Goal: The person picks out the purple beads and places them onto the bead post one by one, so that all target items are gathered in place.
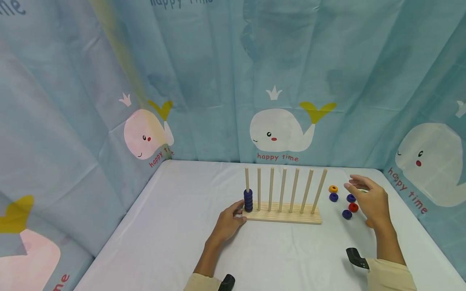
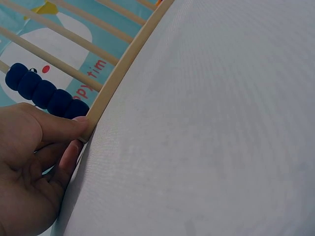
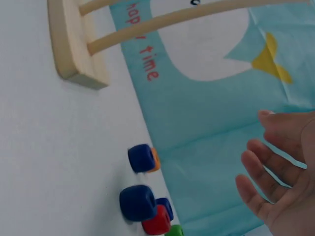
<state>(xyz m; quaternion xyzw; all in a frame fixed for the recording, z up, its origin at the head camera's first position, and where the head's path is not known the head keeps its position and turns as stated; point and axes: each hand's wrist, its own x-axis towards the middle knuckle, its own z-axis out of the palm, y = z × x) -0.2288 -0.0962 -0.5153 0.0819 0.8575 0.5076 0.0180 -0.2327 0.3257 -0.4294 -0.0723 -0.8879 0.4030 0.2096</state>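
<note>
A wooden peg rack [image 1: 284, 218] stands on the table, with several upright pegs along its base. Several dark blue beads [image 1: 248, 201] are stacked on the leftmost peg. My left hand [image 1: 227, 222] pinches the left end of the base, thumb in front, as the left wrist view also shows. To the right of the rack, my right hand [image 1: 369, 198] hovers above loose beads with its fingers apart and nothing between them. Beneath and beside it lie a red bead [image 1: 353, 207], a blue bead [image 1: 347, 214] and others, some partly hidden by the hand.
An orange bead [image 1: 333, 188] and a blue bead [image 1: 333, 197] lie nearest the rack's right end. A green bead [image 3: 174, 230] shows at the right wrist view's lower edge. A white cloth [image 1: 174, 210] covers the table. Blue whale-print curtains [image 1: 218, 133] enclose the back and sides.
</note>
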